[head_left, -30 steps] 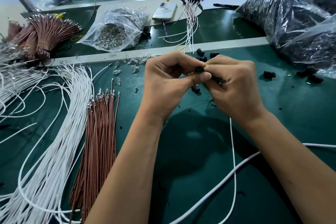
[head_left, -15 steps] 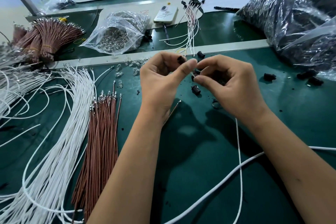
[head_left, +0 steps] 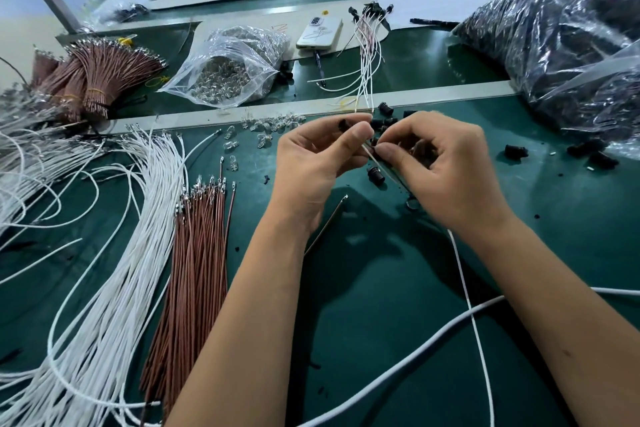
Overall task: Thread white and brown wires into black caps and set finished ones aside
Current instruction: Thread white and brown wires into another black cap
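Wire slanting up-left toward cap

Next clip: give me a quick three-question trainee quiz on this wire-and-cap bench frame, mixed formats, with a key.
1. True or false: the loose brown wires lie left of the left hand.
2. What does the left hand pinch? A) black cap B) phone C) pen
3. Fill in: the phone lies ___ up.

Key: 1 true; 2 A; 3 back
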Available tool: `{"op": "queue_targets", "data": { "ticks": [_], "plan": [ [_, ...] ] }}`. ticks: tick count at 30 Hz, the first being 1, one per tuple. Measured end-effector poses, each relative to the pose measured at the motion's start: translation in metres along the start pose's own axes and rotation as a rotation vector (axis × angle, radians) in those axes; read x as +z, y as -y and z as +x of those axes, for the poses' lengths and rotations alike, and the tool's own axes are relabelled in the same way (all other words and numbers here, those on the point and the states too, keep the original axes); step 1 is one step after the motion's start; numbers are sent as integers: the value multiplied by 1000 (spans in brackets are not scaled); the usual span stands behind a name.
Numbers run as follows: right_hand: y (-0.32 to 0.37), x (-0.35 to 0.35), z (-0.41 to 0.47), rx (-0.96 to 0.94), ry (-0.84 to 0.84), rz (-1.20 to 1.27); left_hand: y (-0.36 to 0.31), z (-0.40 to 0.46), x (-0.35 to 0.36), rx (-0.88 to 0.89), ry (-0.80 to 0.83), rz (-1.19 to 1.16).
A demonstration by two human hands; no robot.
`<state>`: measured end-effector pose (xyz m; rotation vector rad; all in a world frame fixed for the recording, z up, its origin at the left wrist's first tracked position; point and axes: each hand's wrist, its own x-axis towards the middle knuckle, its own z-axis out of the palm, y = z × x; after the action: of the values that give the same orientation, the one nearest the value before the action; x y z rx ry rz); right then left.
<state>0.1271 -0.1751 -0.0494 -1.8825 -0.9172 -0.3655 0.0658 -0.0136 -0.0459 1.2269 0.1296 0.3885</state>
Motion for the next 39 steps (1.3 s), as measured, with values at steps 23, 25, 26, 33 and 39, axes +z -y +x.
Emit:
{"op": "queue_targets", "data": {
  "ticks": [23, 25, 26, 33, 39],
  "plan": [
    [12, 3, 0, -160, 9, -88, -10, -9, 15, 455, 32, 354],
    [12, -1, 0, -176, -26, -60, -12, -9, 16, 486, 32, 392],
    [11, -2, 0, -183, -30, -63, -13, -10, 16, 497, 39, 405],
    [16, -1, -1, -242, -33, -125, -17, -10, 16, 506, 63, 390],
    [18, 1, -1, -312, -63, -186, -16, -10, 16, 469, 68, 310]
  ]
}}
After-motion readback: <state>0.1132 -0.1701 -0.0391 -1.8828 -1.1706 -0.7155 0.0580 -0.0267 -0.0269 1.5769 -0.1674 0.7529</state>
